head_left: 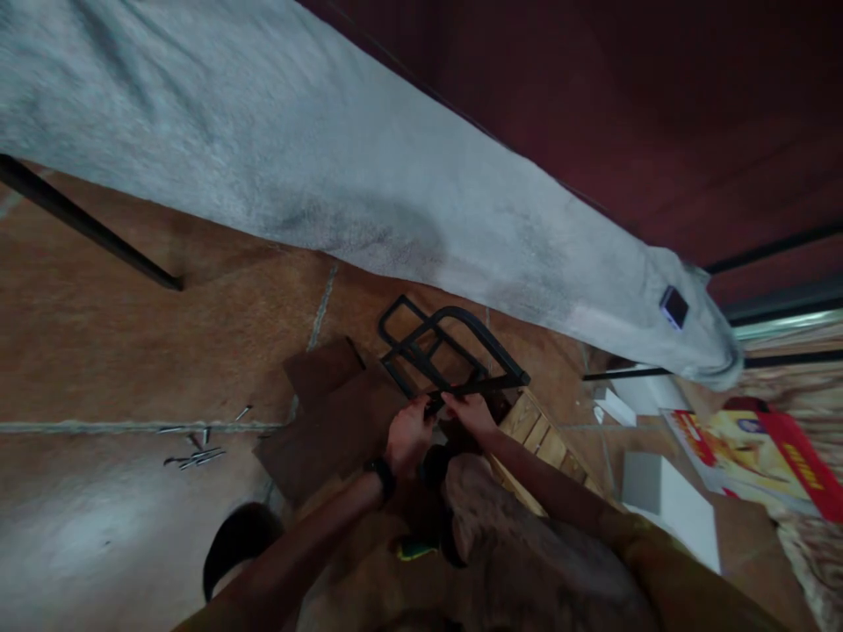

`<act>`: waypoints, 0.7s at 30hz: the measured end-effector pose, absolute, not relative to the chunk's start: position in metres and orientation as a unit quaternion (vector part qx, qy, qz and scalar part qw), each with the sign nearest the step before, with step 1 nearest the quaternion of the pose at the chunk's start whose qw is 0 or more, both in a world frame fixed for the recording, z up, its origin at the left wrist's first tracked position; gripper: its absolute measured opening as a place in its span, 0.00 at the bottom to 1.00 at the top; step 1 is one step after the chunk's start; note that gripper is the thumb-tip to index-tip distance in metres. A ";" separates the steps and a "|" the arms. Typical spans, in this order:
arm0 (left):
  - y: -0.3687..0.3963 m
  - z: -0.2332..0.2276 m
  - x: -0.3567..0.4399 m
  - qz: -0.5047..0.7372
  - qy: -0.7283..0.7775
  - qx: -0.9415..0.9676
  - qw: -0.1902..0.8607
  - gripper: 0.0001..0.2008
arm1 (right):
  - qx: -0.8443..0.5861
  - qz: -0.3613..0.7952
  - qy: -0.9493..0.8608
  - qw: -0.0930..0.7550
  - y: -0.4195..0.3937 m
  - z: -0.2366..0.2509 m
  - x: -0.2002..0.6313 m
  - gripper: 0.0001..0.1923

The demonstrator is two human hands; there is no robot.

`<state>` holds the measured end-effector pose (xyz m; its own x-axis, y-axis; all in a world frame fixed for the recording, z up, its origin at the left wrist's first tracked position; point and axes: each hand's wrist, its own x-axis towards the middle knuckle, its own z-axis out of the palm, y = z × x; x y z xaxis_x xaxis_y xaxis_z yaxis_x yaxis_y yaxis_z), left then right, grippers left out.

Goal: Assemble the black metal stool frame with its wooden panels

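Note:
A black metal tube frame (484,332) with rounded loops stands out in front of my knees, above the tiled floor. My left hand (409,432), with a dark band on its wrist, is closed at the frame's near bar. Close beside it, my right hand (469,412) grips the same bar with bent fingers. Anything small between the fingertips is too dark to make out. Flat brown boards (329,408) lie on the floor left of my left hand. A slatted wooden piece (540,434) is beside my right forearm.
Several loose screws or bolts (198,456) lie on the floor at left. A surface draped with a pale cloth (369,167) crosses the view, with a phone (674,307) on it and a black leg (92,224). White boxes (665,500) and a colourful package (757,452) are at right.

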<state>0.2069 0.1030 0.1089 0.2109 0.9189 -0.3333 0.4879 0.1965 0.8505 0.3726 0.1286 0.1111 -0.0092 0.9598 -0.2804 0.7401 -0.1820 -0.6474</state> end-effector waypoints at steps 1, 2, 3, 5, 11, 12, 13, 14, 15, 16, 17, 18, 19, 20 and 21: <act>0.105 0.109 0.207 0.218 0.586 0.594 0.506 0.14 | -0.706 0.386 -0.567 0.176 0.130 0.111 0.370 0.15; 0.106 0.110 0.208 0.222 0.582 0.590 0.513 0.13 | -0.723 0.425 -0.508 0.199 0.130 0.111 0.366 0.15; 0.107 0.110 0.208 0.228 0.577 0.584 0.524 0.13 | -0.733 0.458 -0.451 0.221 0.131 0.112 0.363 0.14; 0.108 0.110 0.206 0.245 0.560 0.573 0.545 0.12 | -0.741 0.497 -0.377 0.249 0.132 0.115 0.358 0.14; 0.102 0.113 0.174 0.269 0.494 0.507 0.653 0.13 | -0.741 0.496 -0.365 0.266 0.134 0.127 0.351 0.14; 0.098 0.114 0.164 0.258 0.482 0.481 0.685 0.14 | -0.741 0.495 -0.365 0.269 0.134 0.127 0.351 0.14; 0.094 0.116 0.152 0.240 0.464 0.457 0.720 0.16 | -0.741 0.494 -0.365 0.272 0.134 0.128 0.350 0.14; 0.089 0.118 0.140 0.225 0.449 0.433 0.749 0.19 | -0.741 0.492 -0.365 0.275 0.134 0.128 0.350 0.15; 0.083 0.120 0.127 0.204 0.437 0.403 0.778 0.22 | -0.740 0.490 -0.366 0.278 0.134 0.128 0.350 0.15; 0.076 0.120 0.114 0.183 0.425 0.370 0.806 0.25 | -0.740 0.488 -0.368 0.281 0.134 0.128 0.350 0.16; 0.068 0.119 0.102 0.173 0.414 0.337 0.827 0.28 | -0.740 0.486 -0.370 0.283 0.134 0.128 0.350 0.16; 0.060 0.117 0.091 0.175 0.411 0.308 0.840 0.31 | -0.738 0.485 -0.372 0.284 0.135 0.128 0.350 0.16; 0.052 0.113 0.081 0.175 0.417 0.286 0.845 0.32 | -0.737 0.486 -0.373 0.284 0.135 0.128 0.351 0.16; 0.044 0.108 0.072 0.178 0.424 0.266 0.847 0.33 | -0.736 0.488 -0.376 0.282 0.135 0.127 0.352 0.16; 0.036 0.102 0.064 0.188 0.430 0.246 0.848 0.33 | -0.731 0.488 -0.389 0.278 0.134 0.127 0.353 0.17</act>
<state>0.0644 0.0357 0.1022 0.5596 0.5304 -0.6367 -0.1077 0.8083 0.5788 0.3531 0.1343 0.1273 0.2224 0.8389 -0.4968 0.2973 -0.5437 -0.7848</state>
